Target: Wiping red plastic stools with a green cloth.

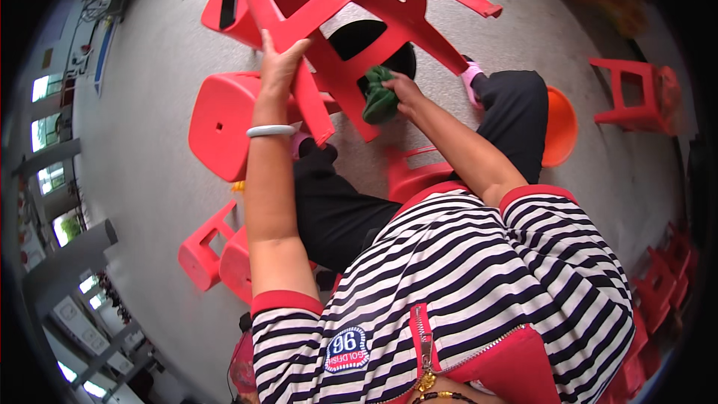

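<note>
My left hand [280, 63] grips a leg of a red plastic stool [336, 11], which is tipped over with its legs pointing towards me and to the right. A bunched green cloth [380, 95] is pinched in my right hand [405, 92], close to another leg of that stool. Behind the stool's legs a round black container [357, 36] shows in part on the floor. My left wrist wears a pale bangle.
A red stool bearing a black phone [228, 9] stands at the upper left, another red stool [219, 126] below it. More red stools [202, 258] are at the lower left. An orange basin [560, 126] lies right of my leg; a further red stool [628, 92] is beyond it.
</note>
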### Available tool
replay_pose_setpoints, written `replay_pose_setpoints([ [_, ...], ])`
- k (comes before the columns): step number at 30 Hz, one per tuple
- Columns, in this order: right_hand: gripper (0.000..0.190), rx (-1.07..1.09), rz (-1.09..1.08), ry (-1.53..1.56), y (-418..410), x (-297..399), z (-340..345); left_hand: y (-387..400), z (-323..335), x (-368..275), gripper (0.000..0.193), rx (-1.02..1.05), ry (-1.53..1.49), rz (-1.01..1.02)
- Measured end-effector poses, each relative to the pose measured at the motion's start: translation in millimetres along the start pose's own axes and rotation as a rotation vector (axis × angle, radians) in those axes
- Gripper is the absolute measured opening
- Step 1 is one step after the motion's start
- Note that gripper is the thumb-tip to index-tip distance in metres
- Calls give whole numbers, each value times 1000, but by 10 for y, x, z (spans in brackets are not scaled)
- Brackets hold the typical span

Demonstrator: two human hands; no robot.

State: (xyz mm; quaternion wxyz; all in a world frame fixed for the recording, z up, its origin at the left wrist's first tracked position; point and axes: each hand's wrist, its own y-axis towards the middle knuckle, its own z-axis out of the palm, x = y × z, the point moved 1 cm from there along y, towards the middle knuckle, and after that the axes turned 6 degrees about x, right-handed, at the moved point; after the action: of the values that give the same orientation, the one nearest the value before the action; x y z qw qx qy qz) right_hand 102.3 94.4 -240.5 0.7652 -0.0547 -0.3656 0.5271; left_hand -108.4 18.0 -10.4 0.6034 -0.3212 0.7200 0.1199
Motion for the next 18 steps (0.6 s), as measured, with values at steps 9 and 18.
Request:
replay_pose_setpoints([
  [9, 26, 281, -32, 244, -148, 545, 2185, -328, 54, 102, 108, -116, 333, 161],
  [18, 30, 184, 130, 129, -1287, 367, 2094, -262, -51, 138, 98, -145, 257, 149],
])
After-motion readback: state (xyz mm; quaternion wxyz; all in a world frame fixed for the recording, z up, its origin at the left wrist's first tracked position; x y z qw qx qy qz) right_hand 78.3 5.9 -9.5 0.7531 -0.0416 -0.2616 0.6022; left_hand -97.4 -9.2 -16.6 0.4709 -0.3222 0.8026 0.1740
